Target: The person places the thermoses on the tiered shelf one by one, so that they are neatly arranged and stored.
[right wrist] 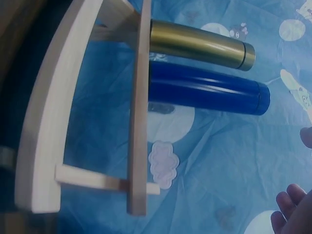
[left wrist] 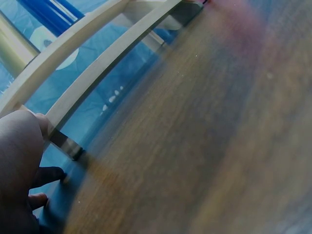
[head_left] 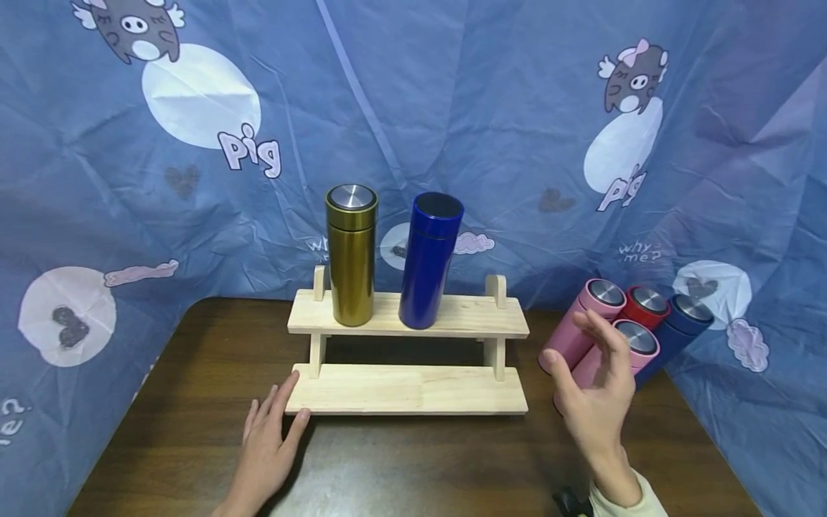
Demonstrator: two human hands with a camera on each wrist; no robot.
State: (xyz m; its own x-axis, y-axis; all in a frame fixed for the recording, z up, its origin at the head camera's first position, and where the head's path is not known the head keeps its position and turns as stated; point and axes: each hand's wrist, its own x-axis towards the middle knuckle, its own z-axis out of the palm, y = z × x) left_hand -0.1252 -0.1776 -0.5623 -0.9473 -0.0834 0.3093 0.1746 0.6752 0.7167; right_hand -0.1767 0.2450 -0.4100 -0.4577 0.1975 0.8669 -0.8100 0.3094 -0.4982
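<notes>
My left hand [head_left: 268, 445] touches the left end of the lower board of a two-tier wooden rack [head_left: 407, 391], fingers extended and thumb at the front edge. On the upper board a gold thermos bottle [head_left: 352, 273] and a shiny blue thermos bottle [head_left: 428, 269] stand upright side by side. My right hand [head_left: 601, 395], thumb and fingers spread apart and holding nothing, is in front of a group of thermos bottles at the right. It partly covers the front pink bottle [head_left: 586, 366]; another pink bottle [head_left: 568, 334] stands behind.
A red bottle [head_left: 642, 307] and a dark blue bottle [head_left: 675, 337] stand close against the pink ones near the table's right edge. Beneath the rack is a dark brown wooden table [head_left: 413, 467]. A blue printed cloth [head_left: 413, 93] hangs right behind it.
</notes>
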